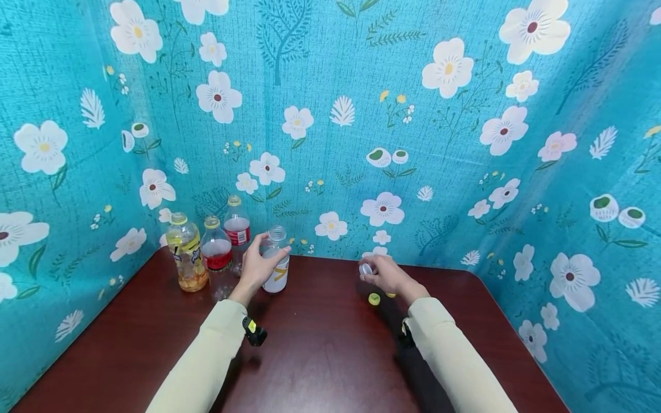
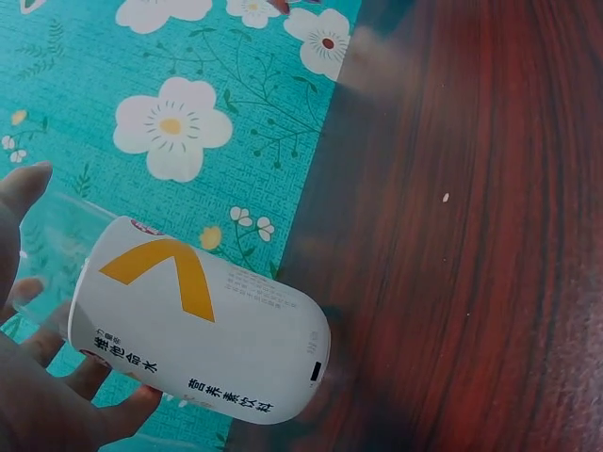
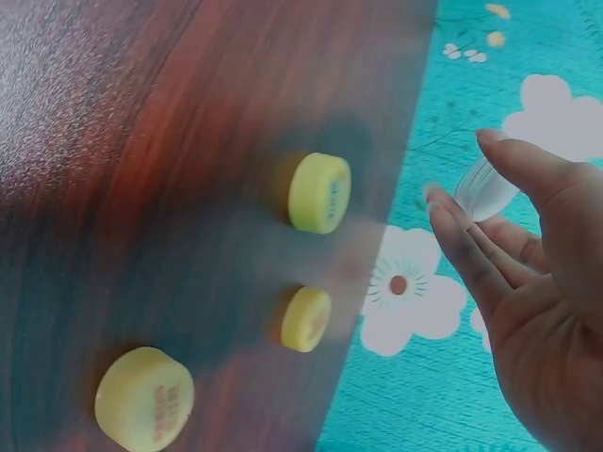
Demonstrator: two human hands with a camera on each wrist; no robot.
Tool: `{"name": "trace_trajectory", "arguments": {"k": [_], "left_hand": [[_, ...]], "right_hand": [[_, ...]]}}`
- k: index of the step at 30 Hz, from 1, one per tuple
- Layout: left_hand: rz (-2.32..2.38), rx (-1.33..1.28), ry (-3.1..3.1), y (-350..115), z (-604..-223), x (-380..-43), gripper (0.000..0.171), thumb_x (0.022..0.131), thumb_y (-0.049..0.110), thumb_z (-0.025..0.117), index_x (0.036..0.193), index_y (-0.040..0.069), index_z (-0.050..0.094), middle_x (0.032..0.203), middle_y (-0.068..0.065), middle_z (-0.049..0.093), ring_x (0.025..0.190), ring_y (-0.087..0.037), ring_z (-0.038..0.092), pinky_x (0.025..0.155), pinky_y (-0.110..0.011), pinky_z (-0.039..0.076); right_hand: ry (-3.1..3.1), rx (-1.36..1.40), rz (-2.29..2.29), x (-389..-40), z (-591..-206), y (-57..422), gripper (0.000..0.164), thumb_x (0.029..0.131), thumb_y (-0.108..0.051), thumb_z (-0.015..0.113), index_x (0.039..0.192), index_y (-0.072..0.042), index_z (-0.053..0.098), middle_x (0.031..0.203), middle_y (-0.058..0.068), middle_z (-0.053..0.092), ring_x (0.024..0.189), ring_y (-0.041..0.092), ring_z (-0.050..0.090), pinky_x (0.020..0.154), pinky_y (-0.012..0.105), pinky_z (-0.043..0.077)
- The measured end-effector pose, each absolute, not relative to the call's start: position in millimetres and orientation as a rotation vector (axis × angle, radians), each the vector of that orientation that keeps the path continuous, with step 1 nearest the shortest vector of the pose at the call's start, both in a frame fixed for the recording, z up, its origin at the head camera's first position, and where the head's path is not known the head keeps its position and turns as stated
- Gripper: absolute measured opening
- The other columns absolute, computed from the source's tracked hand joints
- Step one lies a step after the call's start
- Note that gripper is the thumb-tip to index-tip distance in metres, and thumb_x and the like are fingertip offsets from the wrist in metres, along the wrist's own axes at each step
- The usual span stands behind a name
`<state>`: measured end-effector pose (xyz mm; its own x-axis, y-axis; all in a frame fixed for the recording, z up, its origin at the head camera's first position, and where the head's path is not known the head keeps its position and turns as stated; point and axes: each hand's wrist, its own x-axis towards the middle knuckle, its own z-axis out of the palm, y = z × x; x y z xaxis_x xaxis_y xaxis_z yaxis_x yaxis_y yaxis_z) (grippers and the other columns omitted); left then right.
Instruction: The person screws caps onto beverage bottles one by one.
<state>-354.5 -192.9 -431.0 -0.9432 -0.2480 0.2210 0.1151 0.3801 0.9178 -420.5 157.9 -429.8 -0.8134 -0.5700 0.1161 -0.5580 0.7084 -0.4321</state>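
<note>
My left hand point(image 1: 260, 265) grips the upper part of a clear bottle with a white label point(image 1: 277, 275). Its mouth is uncapped, and the label in the left wrist view carries a yellow chevron and dark print. In the right wrist view, my right hand point(image 3: 537, 273) pinches a white bottle cap point(image 3: 485, 191) between thumb and fingertips. Below that hand lie several yellow caps, among them a thick one point(image 3: 320, 193), a thin one point(image 3: 306, 318) and a wide one point(image 3: 144, 399).
Left of the left hand stand three uncapped bottles: one with amber liquid point(image 1: 192, 261) and two clear ones with red labels, a nearer one point(image 1: 217, 255) and a farther one point(image 1: 237, 229). A flowered blue cloth point(image 1: 330, 115) rises behind the dark wooden table point(image 1: 320, 344).
</note>
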Motion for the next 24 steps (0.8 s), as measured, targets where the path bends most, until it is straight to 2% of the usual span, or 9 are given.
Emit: {"name": "trace_trajectory", "arguments": {"k": [6, 14, 24], "left_hand": [[-1.586, 0.106, -2.322, -190.4, -430.4, -349.4, 0.086, 0.088, 0.052, 0.077, 0.155, 0.016, 0.038, 0.157, -0.015, 0.042, 0.143, -0.037, 0.041, 0.11, -0.064, 0.039], [-1.543, 0.08, -2.332, -187.1, -435.2, -344.4, 0.08, 0.087, 0.051, 0.078, 0.151, 0.018, 0.045, 0.153, -0.014, 0.047, 0.139, -0.038, 0.046, 0.109, -0.063, 0.04], [-1.494, 0.058, -2.343, -184.5, -438.0, -344.6, 0.081, 0.086, 0.055, 0.078, 0.15, 0.019, 0.046, 0.148, -0.013, 0.052, 0.135, -0.033, 0.049, 0.108, -0.061, 0.041]], "right_hand": [[2.867, -1.006, -0.771, -411.4, -420.8, 157.1, 0.032, 0.096, -0.015, 0.074, 0.127, -0.008, 0.068, 0.107, 0.009, 0.067, 0.089, 0.022, 0.067, 0.072, 0.033, 0.058], [2.846, -1.114, -0.807, -400.6, -417.8, 159.2, 0.034, 0.097, -0.017, 0.072, 0.129, -0.006, 0.067, 0.108, 0.008, 0.066, 0.091, 0.022, 0.069, 0.078, 0.035, 0.059], [2.862, -1.141, -0.86, -386.9, -411.5, 159.9, 0.037, 0.096, -0.018, 0.074, 0.132, -0.011, 0.065, 0.11, 0.001, 0.064, 0.09, 0.015, 0.065, 0.079, 0.036, 0.056]]}}
